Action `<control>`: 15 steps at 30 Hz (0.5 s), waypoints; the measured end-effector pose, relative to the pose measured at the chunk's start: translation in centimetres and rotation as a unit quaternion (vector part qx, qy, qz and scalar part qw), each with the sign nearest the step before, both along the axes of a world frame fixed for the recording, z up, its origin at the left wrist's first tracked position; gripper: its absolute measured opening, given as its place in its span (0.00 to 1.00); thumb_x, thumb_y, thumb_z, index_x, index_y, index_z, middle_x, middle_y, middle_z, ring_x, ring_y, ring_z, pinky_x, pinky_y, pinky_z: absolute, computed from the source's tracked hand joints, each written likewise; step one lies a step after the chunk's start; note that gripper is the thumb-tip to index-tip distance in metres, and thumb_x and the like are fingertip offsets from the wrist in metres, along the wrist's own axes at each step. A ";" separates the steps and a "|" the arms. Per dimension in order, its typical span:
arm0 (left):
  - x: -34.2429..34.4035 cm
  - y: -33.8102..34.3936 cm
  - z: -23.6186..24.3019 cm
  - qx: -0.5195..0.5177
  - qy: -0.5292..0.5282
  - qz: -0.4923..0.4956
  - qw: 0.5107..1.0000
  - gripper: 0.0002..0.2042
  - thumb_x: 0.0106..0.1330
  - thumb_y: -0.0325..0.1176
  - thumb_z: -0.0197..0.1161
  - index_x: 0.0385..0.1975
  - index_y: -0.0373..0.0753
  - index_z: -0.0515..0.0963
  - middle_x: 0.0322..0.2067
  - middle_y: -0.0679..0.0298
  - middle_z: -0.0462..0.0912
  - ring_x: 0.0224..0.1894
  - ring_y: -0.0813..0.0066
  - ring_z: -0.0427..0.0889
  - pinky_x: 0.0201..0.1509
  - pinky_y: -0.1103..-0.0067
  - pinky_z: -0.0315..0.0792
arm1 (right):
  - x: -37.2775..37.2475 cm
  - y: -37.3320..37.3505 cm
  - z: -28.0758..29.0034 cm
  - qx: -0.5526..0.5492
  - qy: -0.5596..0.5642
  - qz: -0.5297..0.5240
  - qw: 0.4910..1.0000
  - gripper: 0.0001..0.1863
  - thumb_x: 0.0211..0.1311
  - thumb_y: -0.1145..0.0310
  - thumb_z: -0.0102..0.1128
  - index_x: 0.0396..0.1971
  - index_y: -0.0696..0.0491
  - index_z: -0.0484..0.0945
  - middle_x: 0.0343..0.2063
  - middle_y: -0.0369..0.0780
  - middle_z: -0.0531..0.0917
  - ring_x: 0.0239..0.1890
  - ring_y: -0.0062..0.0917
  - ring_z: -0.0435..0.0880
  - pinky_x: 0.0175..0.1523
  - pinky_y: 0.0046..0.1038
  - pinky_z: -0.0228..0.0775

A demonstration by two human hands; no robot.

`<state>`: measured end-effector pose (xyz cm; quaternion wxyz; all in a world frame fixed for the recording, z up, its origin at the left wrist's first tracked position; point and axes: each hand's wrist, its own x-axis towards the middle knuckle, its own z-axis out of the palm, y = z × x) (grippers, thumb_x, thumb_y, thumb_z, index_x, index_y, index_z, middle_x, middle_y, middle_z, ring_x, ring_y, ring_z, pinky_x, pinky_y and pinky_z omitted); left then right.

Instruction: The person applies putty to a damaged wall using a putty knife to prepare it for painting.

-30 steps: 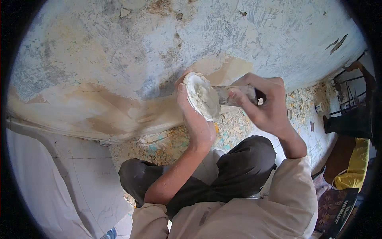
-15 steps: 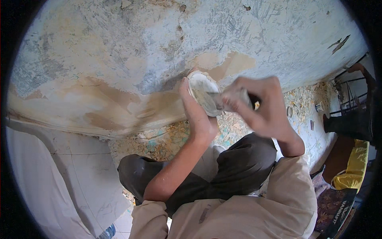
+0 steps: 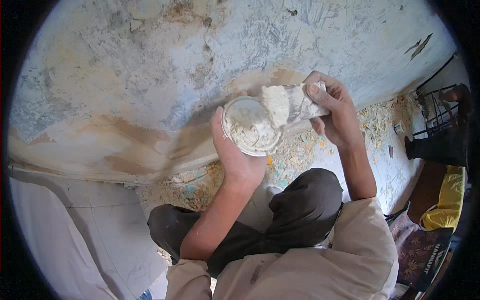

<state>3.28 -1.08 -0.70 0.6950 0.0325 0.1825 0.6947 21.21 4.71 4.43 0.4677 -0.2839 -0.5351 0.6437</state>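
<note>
My left hand [image 3: 239,162] is wrapped round a small round white tub [image 3: 226,131], its open top tilted toward me. Whitish putty [image 3: 252,132] lies in the lower part of the tub. In my right hand [image 3: 334,102] is a flat putty knife [image 3: 301,101], gripped with the thumb on top. A thick lump of putty covers the blade's end, which is beside the tub's right rim. Behind both hands stands the wall [image 3: 150,65], patched with grey, white and tan and scraped in places.
Paint flakes [image 3: 295,150] litter the floor along the wall's foot. A white sheet [image 3: 47,230] hangs or lies at the left. At the right are a yellow bag [image 3: 445,200], a dark patterned bag [image 3: 412,250] and a black metal frame [image 3: 440,112]. Part of another person [image 3: 437,150] shows there.
My right hand has drawn the putty knife out of the tub and turned it, so its putty-loaded face shows. The tub has shifted slightly left and down.
</note>
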 end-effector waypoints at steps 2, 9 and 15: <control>0.1 -0.1 0.6 -0.006 -0.016 -0.011 1.000 0.24 0.77 0.52 0.41 0.57 0.42 0.76 0.52 0.64 0.80 0.57 0.66 0.77 0.65 0.66 0.69 | 0.2 0.2 -0.6 -0.005 0.023 0.017 1.000 0.09 0.69 0.68 0.63 0.37 0.59 0.78 0.24 0.37 0.82 0.12 0.15 0.73 0.14 0.19 0.61; -0.7 0.0 0.7 -0.003 -0.012 -0.034 0.999 0.27 0.75 0.55 0.41 0.61 0.43 0.73 0.57 0.59 0.78 0.60 0.57 0.76 0.66 0.58 0.68 | -0.2 -0.4 0.8 0.002 0.002 0.077 0.997 0.11 0.71 0.67 0.58 0.45 0.56 0.69 0.32 0.43 0.82 0.18 0.22 0.79 0.19 0.22 0.70; -1.6 -0.5 -1.0 0.081 -0.070 -0.065 0.992 0.26 0.74 0.54 0.41 0.57 0.40 0.75 0.53 0.57 0.80 0.57 0.56 0.77 0.65 0.55 0.68 | -1.6 -1.0 2.4 -0.047 0.090 0.130 0.986 0.13 0.78 0.58 0.47 0.44 0.54 0.67 0.34 0.40 0.77 0.23 0.23 0.78 0.28 0.25 0.73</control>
